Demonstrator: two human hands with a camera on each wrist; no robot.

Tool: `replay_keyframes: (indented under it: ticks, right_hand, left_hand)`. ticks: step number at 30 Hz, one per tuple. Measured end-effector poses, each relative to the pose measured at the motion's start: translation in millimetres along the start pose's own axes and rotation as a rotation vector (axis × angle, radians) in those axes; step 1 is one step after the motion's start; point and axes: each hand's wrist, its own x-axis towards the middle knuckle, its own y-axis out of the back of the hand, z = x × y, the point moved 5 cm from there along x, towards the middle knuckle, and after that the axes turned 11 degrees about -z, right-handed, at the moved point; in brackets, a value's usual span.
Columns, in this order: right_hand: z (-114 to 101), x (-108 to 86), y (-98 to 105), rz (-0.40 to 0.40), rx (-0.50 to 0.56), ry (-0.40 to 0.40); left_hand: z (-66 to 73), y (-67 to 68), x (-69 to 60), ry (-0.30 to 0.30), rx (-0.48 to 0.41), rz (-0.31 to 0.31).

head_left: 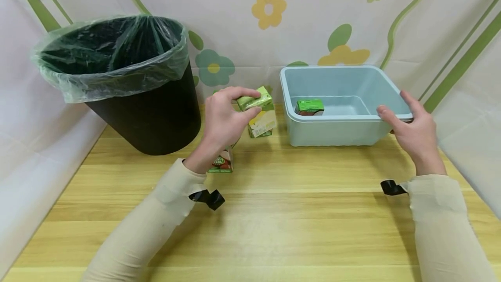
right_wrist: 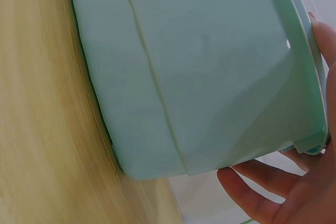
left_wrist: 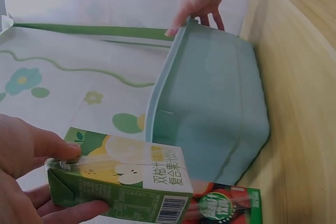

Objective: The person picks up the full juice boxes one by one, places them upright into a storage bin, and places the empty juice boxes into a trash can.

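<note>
My left hand (head_left: 225,114) pinches a green-and-yellow juice carton (head_left: 264,121) by its top end, thumb on one side and fingers on the other. In the left wrist view that juice carton (left_wrist: 126,169) shows its fruit picture and barcode. A red-and-green juice carton (left_wrist: 223,205) is partly hidden behind it. My right hand (head_left: 416,129) grips the right front corner of a light blue plastic tub (head_left: 332,132), as the right wrist view also shows, with fingers against the tub's outer side (right_wrist: 210,77). Inside the tub lies a green-topped juice carton (head_left: 310,107).
Another juice carton (head_left: 222,163) stands on the wooden table (head_left: 274,229), partly covered by my left wrist. At the back left is a black bin (head_left: 156,121) lined with a clear bag (head_left: 129,79). A flowered cloth (head_left: 313,16) hangs behind the tub.
</note>
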Motion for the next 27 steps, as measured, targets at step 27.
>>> replay_keyframes:
  ticks: [27]
  right_hand:
    - [2,1.2,0,0.006,0.013,0.015]
  left_hand:
    - [19.9,3.1,37.5,-0.025,-0.231,0.198]
